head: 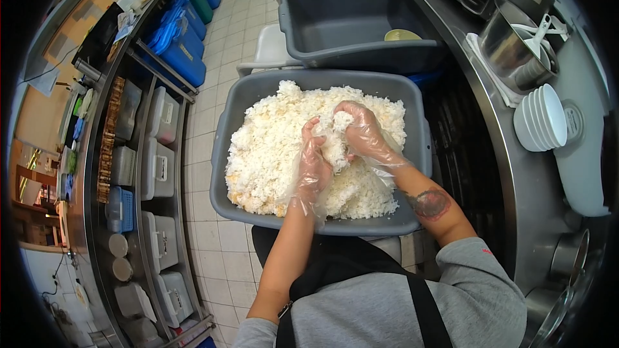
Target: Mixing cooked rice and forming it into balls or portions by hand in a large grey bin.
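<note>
A grey plastic tub in front of me is heaped with cooked white rice, which has yellowish patches. Over the heap, my left hand and my right hand face each other, both in clear plastic gloves. Clumps of rice lie between them. The fingers of my right hand curl around one clump near its thumb. My left hand is cupped against the rice, with its fingers bent upward.
Beyond the tub stands a second grey tub with a yellowish bowl inside. At right, a steel counter bears stacked white bowls and a clear container with utensils. Shelves with lidded plastic boxes line the left side.
</note>
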A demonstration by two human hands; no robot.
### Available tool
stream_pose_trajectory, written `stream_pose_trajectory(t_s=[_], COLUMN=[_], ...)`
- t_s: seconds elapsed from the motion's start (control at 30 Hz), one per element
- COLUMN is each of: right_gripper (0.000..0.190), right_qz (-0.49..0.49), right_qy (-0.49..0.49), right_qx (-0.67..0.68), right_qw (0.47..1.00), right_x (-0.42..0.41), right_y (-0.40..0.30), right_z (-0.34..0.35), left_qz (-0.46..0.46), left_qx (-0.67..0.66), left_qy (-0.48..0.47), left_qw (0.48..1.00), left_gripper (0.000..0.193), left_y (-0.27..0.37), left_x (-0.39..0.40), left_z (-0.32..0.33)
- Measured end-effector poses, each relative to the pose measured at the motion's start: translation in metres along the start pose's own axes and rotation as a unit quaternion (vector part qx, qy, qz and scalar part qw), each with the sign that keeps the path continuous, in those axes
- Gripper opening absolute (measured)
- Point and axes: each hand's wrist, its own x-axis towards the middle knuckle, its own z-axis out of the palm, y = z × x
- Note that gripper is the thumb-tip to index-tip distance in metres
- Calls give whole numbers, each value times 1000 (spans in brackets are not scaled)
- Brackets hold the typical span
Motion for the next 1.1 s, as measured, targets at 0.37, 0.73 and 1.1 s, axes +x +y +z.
stream_pose_trajectory(t_s=[0.37, 0.73, 1.1], right_gripper=[47, 26, 63], right_qz=[-230, -212, -11], right_qy=[-129, -18, -27], right_qx=[-181, -241, -284], right_qw=[947, 947, 958], right_x=[12, -1, 2], right_y=[27, 1, -4], right_z=[-13, 1, -15], left_qz=[97, 160, 152], left_qx=[288, 351, 437], left_qy=[14, 52, 59], left_qw=[952, 921, 885], left_gripper=[42, 30, 30], left_y=[-2, -11, -15], left_x=[4, 11, 0], left_z=[-6, -29, -20])
